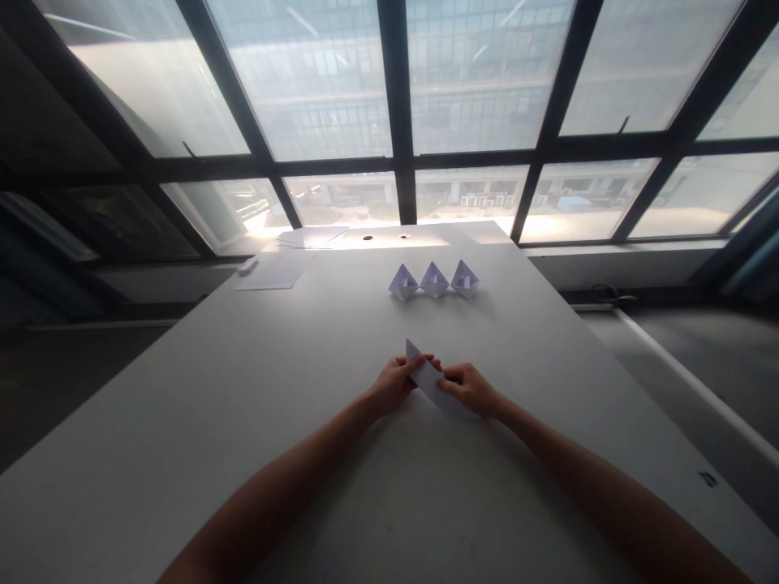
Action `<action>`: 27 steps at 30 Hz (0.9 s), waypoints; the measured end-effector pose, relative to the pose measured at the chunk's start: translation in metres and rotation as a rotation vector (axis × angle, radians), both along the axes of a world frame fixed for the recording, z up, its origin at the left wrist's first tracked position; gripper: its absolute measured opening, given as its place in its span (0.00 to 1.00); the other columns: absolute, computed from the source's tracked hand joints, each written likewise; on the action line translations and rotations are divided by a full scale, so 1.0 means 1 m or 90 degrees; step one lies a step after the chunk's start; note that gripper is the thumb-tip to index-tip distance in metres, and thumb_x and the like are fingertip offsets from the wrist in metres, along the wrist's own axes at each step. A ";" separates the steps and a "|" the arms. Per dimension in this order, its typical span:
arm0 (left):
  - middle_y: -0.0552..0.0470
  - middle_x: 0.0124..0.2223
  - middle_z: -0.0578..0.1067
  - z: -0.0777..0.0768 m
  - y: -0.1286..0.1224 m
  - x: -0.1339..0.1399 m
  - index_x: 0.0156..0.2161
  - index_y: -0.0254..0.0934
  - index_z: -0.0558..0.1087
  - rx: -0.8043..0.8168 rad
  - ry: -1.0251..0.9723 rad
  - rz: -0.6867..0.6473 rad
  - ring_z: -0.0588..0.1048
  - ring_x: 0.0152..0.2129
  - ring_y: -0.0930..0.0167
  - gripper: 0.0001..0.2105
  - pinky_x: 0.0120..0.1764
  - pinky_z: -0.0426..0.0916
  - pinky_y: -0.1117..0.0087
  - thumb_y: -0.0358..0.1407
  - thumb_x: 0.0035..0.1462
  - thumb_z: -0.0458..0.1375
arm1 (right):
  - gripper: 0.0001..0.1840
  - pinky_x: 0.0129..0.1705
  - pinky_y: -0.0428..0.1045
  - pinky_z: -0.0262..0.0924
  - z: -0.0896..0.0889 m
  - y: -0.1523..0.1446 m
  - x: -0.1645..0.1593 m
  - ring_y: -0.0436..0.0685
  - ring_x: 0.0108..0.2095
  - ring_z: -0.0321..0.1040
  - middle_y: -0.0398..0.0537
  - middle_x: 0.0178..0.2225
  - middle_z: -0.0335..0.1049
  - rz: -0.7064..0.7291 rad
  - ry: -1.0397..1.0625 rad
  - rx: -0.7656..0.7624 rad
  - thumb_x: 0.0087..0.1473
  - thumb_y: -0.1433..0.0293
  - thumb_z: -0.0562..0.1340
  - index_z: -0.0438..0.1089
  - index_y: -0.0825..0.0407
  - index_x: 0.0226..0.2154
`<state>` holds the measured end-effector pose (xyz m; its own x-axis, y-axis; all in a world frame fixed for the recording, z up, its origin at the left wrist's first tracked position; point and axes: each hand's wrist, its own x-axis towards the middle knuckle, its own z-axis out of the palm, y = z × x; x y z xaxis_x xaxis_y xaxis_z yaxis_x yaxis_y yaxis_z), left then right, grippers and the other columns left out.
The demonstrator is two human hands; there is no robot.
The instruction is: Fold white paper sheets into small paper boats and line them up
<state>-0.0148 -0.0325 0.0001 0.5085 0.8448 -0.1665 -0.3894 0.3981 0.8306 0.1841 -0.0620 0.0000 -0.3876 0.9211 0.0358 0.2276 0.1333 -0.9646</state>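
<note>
A folded sheet of white paper (433, 384) is held slantwise just above the table, its pointed end up to the left. My left hand (395, 383) is closed on the upper part, thumb on the near face. On the lower right part, my right hand (467, 388) pinches the paper's edge between thumb and fingers. Beyond my hands stand three folded paper boats in a row: the left boat (402, 285), the middle boat (434, 281) and the right boat (466, 279).
The white table (292, 357) runs away toward tall windows with dark frames. At its far left lie flat paper sheets (273, 272) and a small white object (247, 266). Two cable holes are near the far edge, and a small dark mark (707, 478) is at the right.
</note>
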 end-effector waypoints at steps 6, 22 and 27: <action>0.39 0.42 0.79 0.000 0.000 -0.001 0.40 0.29 0.78 -0.049 -0.043 0.004 0.78 0.40 0.62 0.18 0.44 0.71 0.64 0.46 0.58 0.62 | 0.17 0.24 0.44 0.46 0.006 0.001 0.006 0.48 0.21 0.52 0.39 0.20 0.57 0.089 0.030 -0.074 0.49 0.57 0.63 0.69 0.55 0.22; 0.37 0.43 0.79 0.000 0.000 0.001 0.41 0.26 0.78 0.029 0.013 -0.012 0.78 0.38 0.64 0.21 0.45 0.69 0.66 0.44 0.51 0.69 | 0.22 0.24 0.45 0.48 -0.002 -0.001 0.001 0.49 0.23 0.53 0.41 0.20 0.59 -0.053 0.070 -0.026 0.52 0.53 0.62 0.72 0.57 0.26; 0.38 0.41 0.80 -0.002 0.001 0.003 0.41 0.26 0.79 0.040 0.024 0.044 0.78 0.37 0.65 0.20 0.45 0.70 0.66 0.43 0.50 0.69 | 0.19 0.25 0.45 0.47 -0.002 0.001 0.000 0.49 0.23 0.53 0.40 0.21 0.59 -0.024 0.018 -0.003 0.50 0.55 0.64 0.71 0.56 0.25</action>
<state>-0.0118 -0.0315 -0.0015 0.4424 0.8873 -0.1302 -0.3823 0.3180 0.8676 0.1837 -0.0612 -0.0016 -0.3521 0.9350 0.0421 0.2057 0.1212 -0.9711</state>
